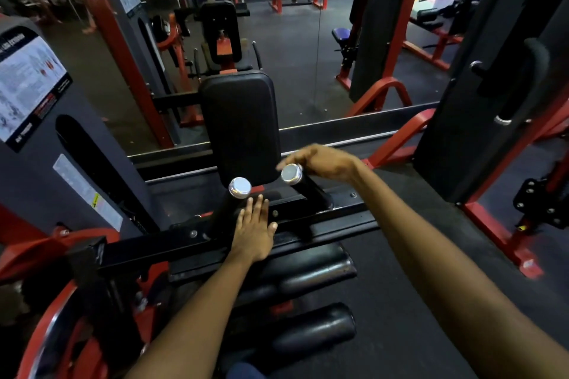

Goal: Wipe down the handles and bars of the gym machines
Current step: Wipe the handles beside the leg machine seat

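1. Left hand (254,229): fingers straight, flat on the black crossbar (311,214), grasping nothing.
2. Right hand (321,161): relaxed, fingers loose over the right handle (297,178), no grip.
3. Two chrome-capped handles; left handle (235,194) just beside the left fingertips.
4. One back pad (240,126) behind them; three foam rollers (311,331) below.

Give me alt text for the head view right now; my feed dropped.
Two bare hands reach over a black gym machine: the left hand lies flat, fingers straight, beside the left chrome-capped handle, and the right hand hovers, blurred, behind the right chrome-capped handle. No cloth shows. A black back pad stands behind, before a mirror.
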Available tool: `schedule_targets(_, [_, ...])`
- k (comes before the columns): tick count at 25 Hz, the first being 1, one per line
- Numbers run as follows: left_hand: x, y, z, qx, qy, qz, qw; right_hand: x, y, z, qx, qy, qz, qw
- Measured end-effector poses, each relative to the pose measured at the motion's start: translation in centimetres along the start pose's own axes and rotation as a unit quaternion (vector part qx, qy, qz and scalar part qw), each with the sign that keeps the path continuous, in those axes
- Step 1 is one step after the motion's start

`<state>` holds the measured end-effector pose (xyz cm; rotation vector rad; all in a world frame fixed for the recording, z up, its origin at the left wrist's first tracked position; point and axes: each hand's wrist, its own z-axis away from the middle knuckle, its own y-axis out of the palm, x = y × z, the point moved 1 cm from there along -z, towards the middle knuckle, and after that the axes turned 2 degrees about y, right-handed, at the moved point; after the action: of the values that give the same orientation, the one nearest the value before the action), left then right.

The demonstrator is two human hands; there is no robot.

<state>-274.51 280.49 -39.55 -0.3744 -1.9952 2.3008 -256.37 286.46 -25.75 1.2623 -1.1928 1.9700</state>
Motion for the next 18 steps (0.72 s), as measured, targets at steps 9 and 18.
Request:
schedule_targets(9, [0.0, 0.0, 0.1, 0.002, 0.003, 0.008, 1.0, -4.6, -3.4, 0.2, -0.267, 0.03, -0.035, 0.963])
schedule_targets(18, [0.0, -0.1, 0.0, 0.005, 0.003, -0.004, 1.0, -11.7, 4.3, 4.0, -0.32, 0.013, 0.318, 0.892])
